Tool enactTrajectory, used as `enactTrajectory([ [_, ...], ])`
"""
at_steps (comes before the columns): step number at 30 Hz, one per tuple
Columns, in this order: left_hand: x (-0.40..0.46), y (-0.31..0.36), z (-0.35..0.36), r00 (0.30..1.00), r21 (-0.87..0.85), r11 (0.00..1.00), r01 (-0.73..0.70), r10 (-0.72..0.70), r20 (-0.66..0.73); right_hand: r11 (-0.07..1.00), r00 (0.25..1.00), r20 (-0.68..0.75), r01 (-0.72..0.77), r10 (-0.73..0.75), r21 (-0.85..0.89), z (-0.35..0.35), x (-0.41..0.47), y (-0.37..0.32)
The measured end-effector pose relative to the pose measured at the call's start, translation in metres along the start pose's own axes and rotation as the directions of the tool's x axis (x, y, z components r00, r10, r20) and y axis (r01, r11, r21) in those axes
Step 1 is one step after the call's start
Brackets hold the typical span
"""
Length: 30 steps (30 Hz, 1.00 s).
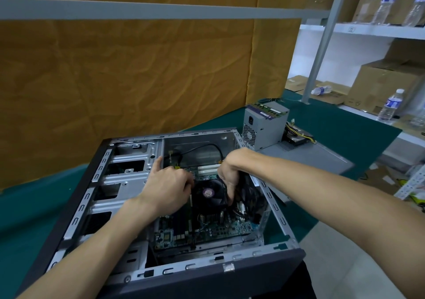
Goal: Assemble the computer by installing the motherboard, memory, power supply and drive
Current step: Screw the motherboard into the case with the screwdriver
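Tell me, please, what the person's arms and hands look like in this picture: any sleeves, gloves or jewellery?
Both forearms are bare up to the frame's edge; no sleeve shows. The left hand and right hand wear no gloves, and no watch, bracelet or ring is visible on either wrist or on the fingers that show.

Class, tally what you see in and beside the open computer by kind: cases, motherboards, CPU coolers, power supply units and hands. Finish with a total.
computer case: 1
motherboard: 1
CPU cooler: 1
power supply unit: 1
hands: 2, left hand and right hand
Total: 6
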State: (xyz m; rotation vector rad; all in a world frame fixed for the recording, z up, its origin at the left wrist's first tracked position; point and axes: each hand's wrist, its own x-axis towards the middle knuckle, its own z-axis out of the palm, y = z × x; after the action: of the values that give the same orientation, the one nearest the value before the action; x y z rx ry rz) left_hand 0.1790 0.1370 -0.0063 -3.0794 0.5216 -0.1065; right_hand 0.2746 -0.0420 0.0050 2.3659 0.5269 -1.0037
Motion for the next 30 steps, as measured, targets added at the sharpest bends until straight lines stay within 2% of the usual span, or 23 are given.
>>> enactTrajectory([
  [6, 0.0, 0.0, 0.0, 1.0, -0.009, 1.0, -0.003, 0.003, -0.001, 1.0, 1.0, 0.012, -0.008, 0.008, 0.016, -0.001, -0.003, -0.001],
  [13, -0.001, 0.0, -0.001, 1.0, -0.026, 1.0, -0.005, 0.005, -0.008, 0.994, 0.998, -0.054, -0.029, 0.023, -0.105, 0.005, -0.007, -0.014],
  [16, -0.001, 0.0, -0.001, 0.999, -0.077, 0.997, -0.002, -0.001, -0.035, 0.999, 0.999, -0.051, 0.007, -0.006, 0.035, -0.005, -0.019, -0.003],
  [18, -0.002, 0.0, -0.001, 0.999, -0.089, 0.996, 0.0, -0.004, -0.044, 0.976, 0.99, -0.135, 0.072, -0.045, 0.206, -0.008, -0.025, 0.005],
  [19, -0.003, 0.0, -0.002, 0.999, -0.089, 0.996, 0.001, -0.005, -0.048, 0.967, 0.976, -0.214, 0.098, -0.047, 0.234, -0.008, -0.028, 0.006],
  [21, -0.006, 0.002, -0.003, 0.998, -0.097, 0.995, -0.011, 0.004, -0.066, 0.971, 0.896, -0.442, 0.141, -0.043, 0.192, -0.004, -0.034, 0.005],
  [22, -0.006, 0.006, -0.003, 0.996, -0.11, 0.993, -0.047, 0.038, -0.083, 0.97, 0.812, -0.583, 0.164, -0.029, 0.181, 0.001, -0.036, 0.006],
  [24, -0.001, 0.023, -0.006, 0.983, -0.149, 0.974, -0.168, 0.155, -0.097, 0.946, 0.578, -0.814, 0.226, 0.06, 0.231, 0.013, -0.036, 0.011],
  [25, 0.003, 0.033, -0.007, 0.978, -0.196, 0.959, -0.207, 0.2, -0.051, 0.929, 0.46, -0.877, 0.247, 0.137, 0.275, 0.017, -0.034, 0.015],
  [26, 0.009, 0.044, -0.008, 0.973, -0.244, 0.946, -0.213, 0.228, 0.037, 0.903, 0.377, -0.897, 0.261, 0.23, 0.341, 0.021, -0.03, 0.02],
  [27, 0.016, 0.055, -0.008, 0.961, -0.27, 0.941, -0.203, 0.245, 0.131, 0.865, 0.344, -0.88, 0.267, 0.326, 0.425, 0.023, -0.024, 0.024],
  [28, 0.021, 0.064, -0.006, 0.948, -0.263, 0.944, -0.201, 0.255, 0.19, 0.816, 0.354, -0.839, 0.263, 0.414, 0.514, 0.023, -0.018, 0.026],
  [30, 0.031, 0.078, 0.001, 0.941, -0.16, 0.955, -0.248, 0.277, 0.194, 0.725, 0.422, -0.753, 0.267, 0.504, 0.635, 0.021, -0.009, 0.031],
])
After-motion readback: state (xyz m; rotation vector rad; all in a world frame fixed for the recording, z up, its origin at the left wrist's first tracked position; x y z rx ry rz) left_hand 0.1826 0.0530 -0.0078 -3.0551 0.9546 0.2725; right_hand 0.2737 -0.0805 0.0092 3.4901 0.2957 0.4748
